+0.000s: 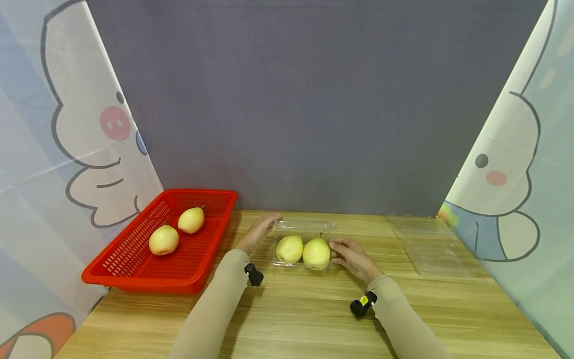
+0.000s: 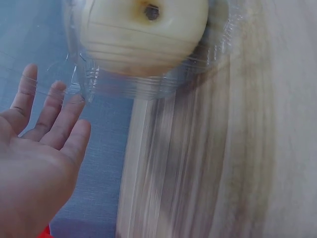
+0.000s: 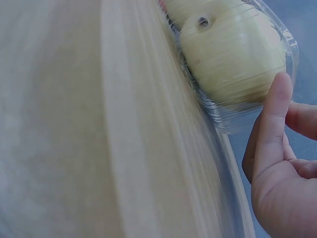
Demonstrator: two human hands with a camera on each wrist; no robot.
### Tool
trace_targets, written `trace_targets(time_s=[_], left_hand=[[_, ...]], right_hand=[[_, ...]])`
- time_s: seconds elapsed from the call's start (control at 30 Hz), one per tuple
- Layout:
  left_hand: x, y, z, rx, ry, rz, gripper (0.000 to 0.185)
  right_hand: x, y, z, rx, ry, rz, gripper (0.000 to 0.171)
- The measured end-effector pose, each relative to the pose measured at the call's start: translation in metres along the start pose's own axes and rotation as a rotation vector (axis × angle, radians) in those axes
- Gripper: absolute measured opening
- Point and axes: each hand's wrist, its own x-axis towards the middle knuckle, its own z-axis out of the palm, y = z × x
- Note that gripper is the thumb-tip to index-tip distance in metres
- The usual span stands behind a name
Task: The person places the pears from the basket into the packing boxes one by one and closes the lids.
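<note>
Left hand (image 1: pixel 259 230) flat, fingers (image 2: pixel 49 111) straight, steadies far corner of clear plastic clamshell tray (image 1: pixel 305 227) on wooden counter (image 1: pixel 314 309); right hand (image 1: pixel 352 257), fingers (image 3: pixel 272 119) curled, braces tray's right end beside two yellow pears (image 1: pixel 304 251).

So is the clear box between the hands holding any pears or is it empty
Holding pears: two pears sit side by side in the clear box, seen through its ribbed wall in both wrist views. Whether its lid is shut, cannot tell.
</note>
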Motion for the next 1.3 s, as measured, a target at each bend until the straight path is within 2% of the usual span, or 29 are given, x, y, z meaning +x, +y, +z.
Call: trace_targets(time_s=[0.13, 0.4, 0.7, 0.87, 1.1, 1.3], left_hand=[[-0.002, -0.001, -0.001, 0.028, -0.012, 0.028, 0.048], [-0.009, 0.001, 0.000, 0.139, -0.015, -0.028, 0.055], [-0.011, 0.000, 0.001, 0.182, -0.075, 0.044, 0.048], [-0.015, -0.001, -0.001, 0.278, -0.091, 0.075, 0.049], [-0.024, 0.001, 0.002, 0.458, -0.080, 0.061, 0.057], [-0.027, -0.002, 0.003, 0.540, -0.083, 0.037, 0.068]], right_hand=[[0.000, 0.000, 0.000, 0.004, -0.002, -0.005, 0.034], [-0.001, 0.000, 0.000, 0.016, 0.002, -0.004, 0.029], [0.000, 0.002, -0.002, 0.011, -0.012, -0.002, 0.021], [0.000, 0.003, -0.002, 0.010, -0.003, -0.002, 0.023], [0.001, 0.003, -0.001, 0.001, 0.002, -0.001, 0.034], [0.001, 0.003, -0.001, 0.005, 0.002, -0.003, 0.034]])
